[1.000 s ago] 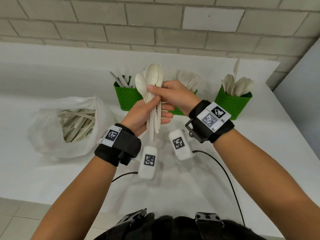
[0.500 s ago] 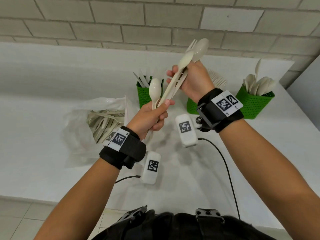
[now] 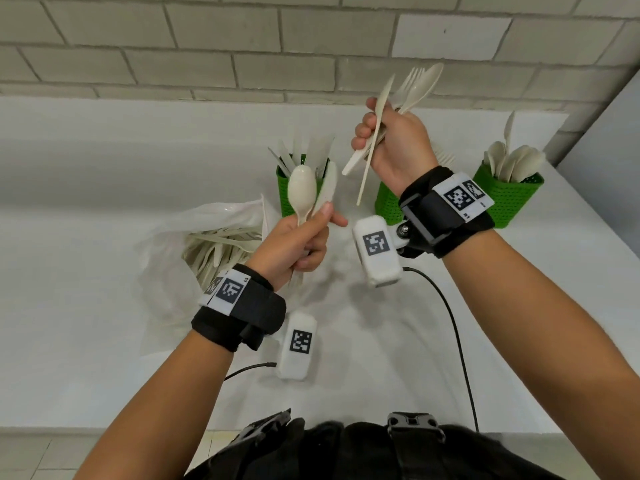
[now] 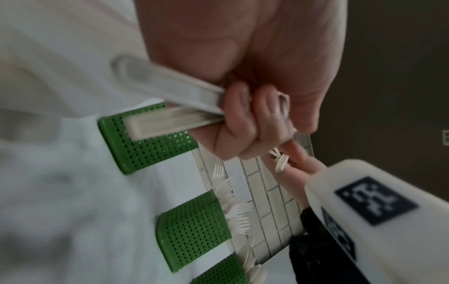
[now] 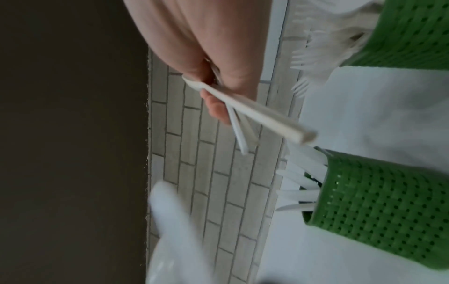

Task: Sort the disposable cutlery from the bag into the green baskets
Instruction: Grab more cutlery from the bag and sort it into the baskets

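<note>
My left hand (image 3: 304,237) grips two white plastic spoons (image 3: 303,192) upright by their handles (image 4: 170,107), in front of the left green basket (image 3: 287,183) that holds knives. My right hand (image 3: 391,140) is raised higher and grips a mixed bunch of cutlery (image 3: 412,88), a fork and spoons, with the handles (image 5: 255,117) sticking down and left. The middle basket (image 3: 388,202) with forks sits partly behind my right wrist. The right basket (image 3: 509,199) holds spoons. The clear plastic bag (image 3: 194,244) lies open at the left with several pieces inside.
The baskets stand in a row on a white-covered table (image 3: 86,306) against a grey brick wall (image 3: 207,46). Two white tagged camera units (image 3: 298,344) hang under my wrists, with black cables (image 3: 457,341) trailing over the table. The table's front edge is near my body.
My hands have separated. The right hand rose up and to the right with most of the bunch, and the left hand kept two spoons lower down.
</note>
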`<state>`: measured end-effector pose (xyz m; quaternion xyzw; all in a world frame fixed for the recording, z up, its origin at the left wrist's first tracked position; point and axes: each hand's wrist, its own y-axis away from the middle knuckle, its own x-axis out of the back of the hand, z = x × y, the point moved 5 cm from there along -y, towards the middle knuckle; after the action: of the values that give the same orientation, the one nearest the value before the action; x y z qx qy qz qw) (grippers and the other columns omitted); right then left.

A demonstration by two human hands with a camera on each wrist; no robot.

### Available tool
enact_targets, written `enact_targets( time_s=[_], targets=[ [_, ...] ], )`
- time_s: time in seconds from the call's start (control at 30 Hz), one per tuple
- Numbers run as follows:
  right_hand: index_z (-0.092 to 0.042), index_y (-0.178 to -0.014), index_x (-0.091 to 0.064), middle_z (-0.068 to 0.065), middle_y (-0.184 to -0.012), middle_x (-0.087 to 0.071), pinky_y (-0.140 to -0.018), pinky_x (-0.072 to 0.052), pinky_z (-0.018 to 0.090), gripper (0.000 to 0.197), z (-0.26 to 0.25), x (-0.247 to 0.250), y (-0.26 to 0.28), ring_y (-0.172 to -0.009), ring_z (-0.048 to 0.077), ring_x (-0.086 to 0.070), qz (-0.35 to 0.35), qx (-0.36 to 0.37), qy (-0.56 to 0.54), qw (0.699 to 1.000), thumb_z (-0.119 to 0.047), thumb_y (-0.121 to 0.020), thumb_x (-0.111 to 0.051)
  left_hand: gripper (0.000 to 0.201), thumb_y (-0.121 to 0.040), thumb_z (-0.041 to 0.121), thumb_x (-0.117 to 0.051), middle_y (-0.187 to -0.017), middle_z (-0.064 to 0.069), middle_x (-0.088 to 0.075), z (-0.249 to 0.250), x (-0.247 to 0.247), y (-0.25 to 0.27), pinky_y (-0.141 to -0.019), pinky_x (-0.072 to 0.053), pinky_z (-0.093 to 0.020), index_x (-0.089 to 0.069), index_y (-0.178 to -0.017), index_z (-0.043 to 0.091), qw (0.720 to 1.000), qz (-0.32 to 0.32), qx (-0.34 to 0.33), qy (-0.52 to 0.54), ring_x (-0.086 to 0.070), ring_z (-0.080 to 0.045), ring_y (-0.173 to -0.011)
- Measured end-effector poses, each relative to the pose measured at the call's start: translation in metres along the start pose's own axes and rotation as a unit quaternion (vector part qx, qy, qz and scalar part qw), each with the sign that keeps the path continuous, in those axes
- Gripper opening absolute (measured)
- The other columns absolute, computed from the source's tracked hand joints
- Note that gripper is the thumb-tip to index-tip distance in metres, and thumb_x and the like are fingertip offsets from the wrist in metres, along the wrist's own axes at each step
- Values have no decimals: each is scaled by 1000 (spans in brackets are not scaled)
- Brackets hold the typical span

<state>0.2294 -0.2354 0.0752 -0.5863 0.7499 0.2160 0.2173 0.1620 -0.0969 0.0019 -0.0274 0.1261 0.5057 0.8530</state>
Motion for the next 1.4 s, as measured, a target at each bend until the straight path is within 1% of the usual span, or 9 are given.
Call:
enact_targets(
  time_s=[0.23,0.4,0.57,0.67,0.77,1.0,1.17,1.3,1.4],
  targets=[
    [-8,-77,-49,4,-66,-45,-65,-47,29,30,24,5,20,-63,16,-45,-45,-98,60,992,-11,-101,-32,11,-89,29,-59,-68,2,-40,26,7,-19,-38,-20,-15,-60,-95,19,988,129,-65,-46,-30,-5,-44],
    [-10,-83,-57,5,-70,-60,-68,-52,32,31,41,1,32,-65,18,-60,-39,-78,142,986,-22,-102,-35,15,-89,19,-61,-44,13,-38,17,-15,-29,-37,-18,-17,-54,-76,20,987,126,-45,-92,-27,-4,-37],
    [-3,-126,-51,14,-112,-64,-101,-46,42,52,40,8,34,-106,24,-62,-36,-19,214,976,-43,-100,-30,19,-93,21,-55,-47,8,-38,17,-24,-33,-37,-19,-16,-51,-75,24,985,148,-49,-73,-25,-5,-36],
    [-5,-120,-55,15,-110,-66,-95,-50,40,46,32,11,35,-103,25,-65,-77,28,295,952,-42,-97,-42,20,-95,19,-50,-51,3,-35,14,-31,-37,-38,-18,-16,-48,-76,15,984,163,-42,-52,-25,-6,-37],
    [0,-107,-57,7,-80,-65,-74,-54,30,31,17,22,37,-73,13,-65,-96,77,387,914,-28,-98,-45,12,-95,21,-52,-58,-1,-41,12,-38,-38,-38,-20,-16,-51,-92,10,986,155,-51,-27,-30,-6,-38],
    [-15,-88,-49,-4,-58,-36,-44,-30,19,14,-21,51,27,-44,6,-34,-7,90,283,955,-23,-99,-44,7,-99,19,-41,-66,3,-55,11,-47,-46,-43,-30,-19,-41,-92,17,962,191,-50,-191,-41,-11,-47],
    [-21,-61,-45,-9,-55,-47,-46,-35,8,38,-8,36,45,-49,0,-45,-108,138,518,837,-40,-74,-76,47,-96,6,-34,-111,-8,-58,14,-66,-52,-70,-48,-38,-33,-142,16,922,180,-69,-334,-58,-32,-92],
    [-26,-59,-43,-11,-57,-47,-51,-37,6,36,-5,40,45,-54,-1,-46,-104,165,543,817,-29,-88,-63,33,-97,10,-38,-79,3,-49,14,-65,-51,-49,-40,-29,-28,-126,-3,914,224,-93,-324,-52,-21,-65],
    [-22,-60,-44,-7,-59,-50,-54,-38,8,36,-9,42,41,-56,1,-48,-81,177,516,834,-22,-94,-54,27,-97,12,-40,-72,0,-47,12,-68,-52,-54,-41,-32,-26,-118,2,913,229,-88,-327,-50,-23,-61]
  ],
)
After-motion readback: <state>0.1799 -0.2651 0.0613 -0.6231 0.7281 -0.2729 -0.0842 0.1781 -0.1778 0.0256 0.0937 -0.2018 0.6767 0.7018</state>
